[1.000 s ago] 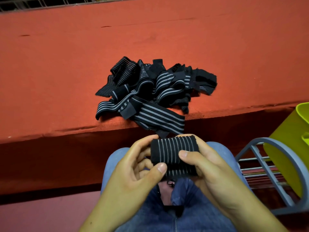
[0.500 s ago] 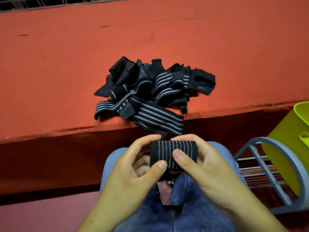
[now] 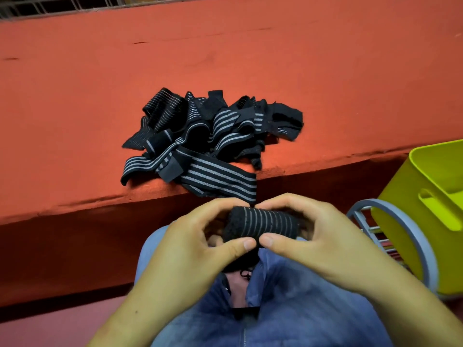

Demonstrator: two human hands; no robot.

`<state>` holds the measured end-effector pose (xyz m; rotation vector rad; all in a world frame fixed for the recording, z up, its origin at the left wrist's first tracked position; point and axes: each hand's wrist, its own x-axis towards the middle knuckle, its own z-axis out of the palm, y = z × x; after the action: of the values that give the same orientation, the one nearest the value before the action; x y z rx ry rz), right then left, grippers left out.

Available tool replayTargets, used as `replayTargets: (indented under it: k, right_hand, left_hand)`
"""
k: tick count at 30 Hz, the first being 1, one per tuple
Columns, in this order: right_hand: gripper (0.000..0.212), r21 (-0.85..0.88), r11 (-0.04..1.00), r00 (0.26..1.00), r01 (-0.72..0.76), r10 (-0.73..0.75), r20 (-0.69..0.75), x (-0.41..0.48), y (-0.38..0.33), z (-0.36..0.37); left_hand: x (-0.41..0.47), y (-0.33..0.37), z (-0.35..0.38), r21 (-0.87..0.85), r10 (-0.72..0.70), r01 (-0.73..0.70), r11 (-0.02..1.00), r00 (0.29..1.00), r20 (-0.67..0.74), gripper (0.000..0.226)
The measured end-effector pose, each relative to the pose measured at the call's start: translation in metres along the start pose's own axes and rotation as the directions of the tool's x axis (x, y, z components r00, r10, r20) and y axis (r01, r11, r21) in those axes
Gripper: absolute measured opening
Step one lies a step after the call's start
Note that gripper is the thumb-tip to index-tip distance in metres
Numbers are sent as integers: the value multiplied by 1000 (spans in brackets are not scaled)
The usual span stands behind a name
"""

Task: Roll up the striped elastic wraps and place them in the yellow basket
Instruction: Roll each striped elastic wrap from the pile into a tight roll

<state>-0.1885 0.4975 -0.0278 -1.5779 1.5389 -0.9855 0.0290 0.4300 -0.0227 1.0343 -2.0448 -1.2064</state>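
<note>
A black wrap with grey stripes, rolled into a short cylinder (image 3: 265, 222), lies sideways between both my hands above my lap. My left hand (image 3: 198, 246) grips its left end, fingers curled over the top and thumb underneath. My right hand (image 3: 318, 236) grips the right end the same way; the two thumbs nearly meet under the roll. A loose tail of the wrap hangs down below the thumbs. A pile of unrolled striped wraps (image 3: 208, 139) lies on the red ledge (image 3: 75, 108) just beyond my hands. The yellow basket (image 3: 426, 214) stands at the right edge.
The basket sits on a grey-blue metal rack (image 3: 403, 226) to my right, partly cut off by the frame. One wrap from the pile droops over the ledge's front edge (image 3: 225, 181). My knees in blue jeans (image 3: 275, 309) fill the bottom centre.
The roll has grown tighter and thicker as the hanging tail shortened. Both hands rose slightly toward the ledge and closed round the roll's ends, thumbs coming together underneath.
</note>
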Motion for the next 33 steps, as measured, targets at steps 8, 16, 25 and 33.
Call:
replayTargets:
  k: [8,16,25,33]
  right_hand:
    - [33,-518,845,989,132,-145,15,0,-9,-53]
    - [13,-423,906,990,3,-63,-128,-26,2,-103]
    - [14,-343,936,957,-75,-29,-287,-55,26,-176]
    - [6,-263,911,882,-318,183,-435,-74,74,-268]
  left_hand:
    - [38,35,20,241,168,-184,953,982,86,45]
    - [73,69,63,132,214,-227,965,972,100,48]
    - [125,110,130,-8,280,-284,959,941,188,43]
    - [164,125,185,-5,323,-334,942,907,269,34]
